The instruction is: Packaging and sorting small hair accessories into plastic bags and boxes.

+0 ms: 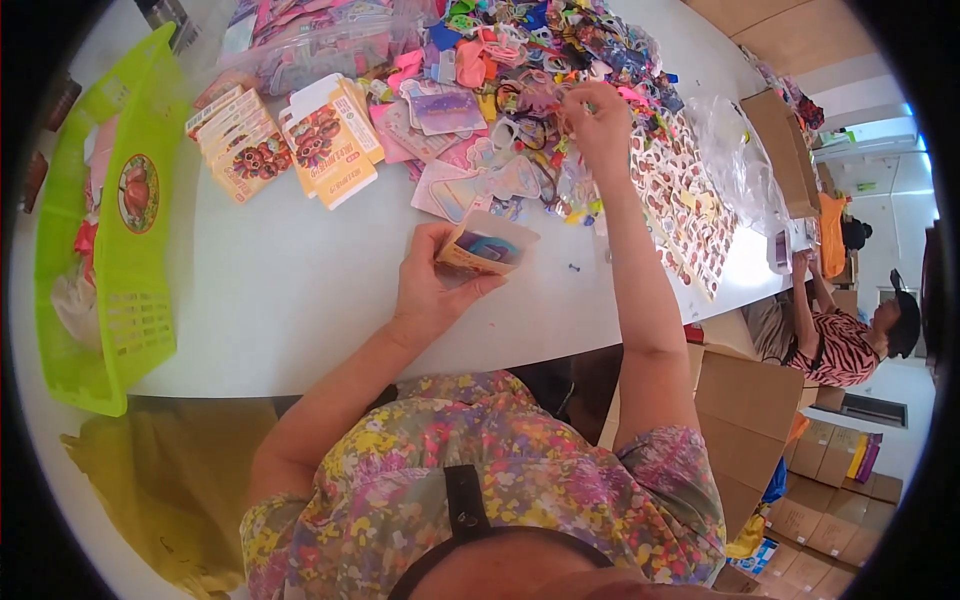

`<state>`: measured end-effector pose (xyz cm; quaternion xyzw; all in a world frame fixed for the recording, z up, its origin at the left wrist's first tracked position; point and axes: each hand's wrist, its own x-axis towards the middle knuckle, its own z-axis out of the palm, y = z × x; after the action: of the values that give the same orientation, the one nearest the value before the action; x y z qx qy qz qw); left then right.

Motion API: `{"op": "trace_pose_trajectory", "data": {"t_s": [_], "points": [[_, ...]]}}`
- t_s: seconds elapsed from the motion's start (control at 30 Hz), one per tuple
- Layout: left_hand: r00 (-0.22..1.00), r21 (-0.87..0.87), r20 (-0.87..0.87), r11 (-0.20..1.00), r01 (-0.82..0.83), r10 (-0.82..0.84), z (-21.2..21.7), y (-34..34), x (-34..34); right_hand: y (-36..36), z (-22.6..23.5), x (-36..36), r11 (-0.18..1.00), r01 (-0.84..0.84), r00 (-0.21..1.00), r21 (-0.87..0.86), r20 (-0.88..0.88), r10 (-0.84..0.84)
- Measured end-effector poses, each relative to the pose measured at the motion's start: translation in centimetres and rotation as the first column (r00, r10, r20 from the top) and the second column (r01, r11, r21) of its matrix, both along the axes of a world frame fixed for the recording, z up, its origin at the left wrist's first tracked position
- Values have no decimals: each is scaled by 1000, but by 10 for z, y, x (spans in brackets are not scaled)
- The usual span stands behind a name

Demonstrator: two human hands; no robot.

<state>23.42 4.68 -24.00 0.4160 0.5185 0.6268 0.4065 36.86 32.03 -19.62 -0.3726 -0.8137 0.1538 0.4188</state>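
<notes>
Yellow box (478, 263) sits clasped in the left fingers (430, 238), while right fingers (602, 98) bunch together at trinkets (540, 55), any hold unclear.

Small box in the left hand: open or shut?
Open: the box has a pale flap sticking out, and something blue shows in its mouth.

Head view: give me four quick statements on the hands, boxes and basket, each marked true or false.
1. The left hand holds a small box. True.
2. The green basket is on the person's left. True.
3. The right hand is inside the green basket. False: it is at the pile of small colourful items.
4. The yellow-and-white boxes lie on the floor. False: they lie on the white table.
</notes>
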Motion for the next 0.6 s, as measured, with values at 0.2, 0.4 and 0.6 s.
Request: {"op": "trace_pose_trajectory", "data": {"t_s": [0.2,0.4,0.6], "points": [[999,-9,-4,999,-33,33,0,2,-2,-1,17,17,943,-24,994,-333,-104,-11],[993,-7,-38,994,-111,110,-1,8,1,-63,72,14,800,-365,905,-476,-384,185],[995,47,-43,995,-90,92,-4,8,-4,-131,91,4,595,-577,817,-560,-401,415]]}}
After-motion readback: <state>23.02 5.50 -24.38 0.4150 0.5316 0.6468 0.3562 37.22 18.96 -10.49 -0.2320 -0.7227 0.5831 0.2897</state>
